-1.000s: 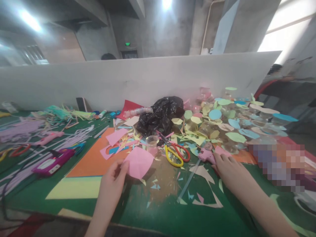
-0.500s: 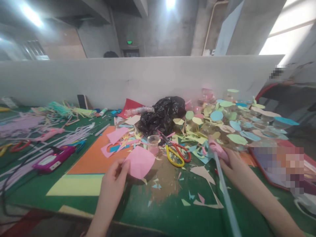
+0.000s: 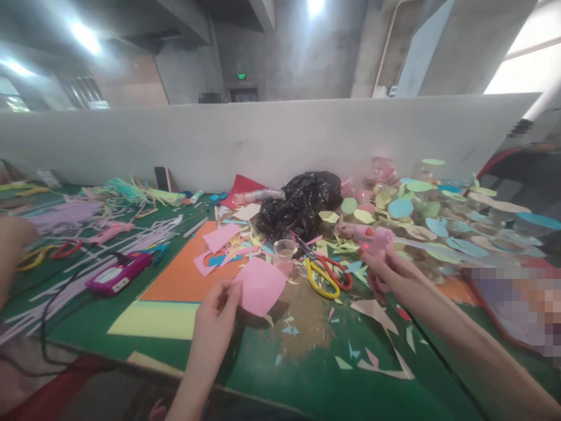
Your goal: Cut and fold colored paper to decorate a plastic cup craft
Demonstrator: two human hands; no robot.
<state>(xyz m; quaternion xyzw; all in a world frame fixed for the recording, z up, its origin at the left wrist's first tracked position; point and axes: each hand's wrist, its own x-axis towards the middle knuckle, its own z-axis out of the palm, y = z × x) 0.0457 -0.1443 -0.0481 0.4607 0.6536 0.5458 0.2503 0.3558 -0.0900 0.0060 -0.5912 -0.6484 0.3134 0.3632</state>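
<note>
My left hand (image 3: 217,316) pinches the edge of a rounded pink paper piece (image 3: 262,286) between thumb and fingers, just above the table. In my right hand (image 3: 398,275) is a pink hot glue gun (image 3: 380,242), its nozzle pointing left and a red light showing on it. A long translucent glue stick (image 3: 442,248) trails out of its back to the right. Behind the pink paper stands a small clear plastic cup (image 3: 284,251). Scissors (image 3: 323,275) with yellow and red handles lie between my two hands.
Cups topped with coloured paper (image 3: 401,207) crowd the right back beside a black plastic bag (image 3: 307,202). Orange paper (image 3: 175,269), paper scraps and a magenta device (image 3: 120,273) lie leftward. Another person's hand (image 3: 13,245) is at the far left.
The glue gun has swung round, so its glue stick now points right instead of toward me. My view has turned slightly left. Another person's hand has appeared at the left.
</note>
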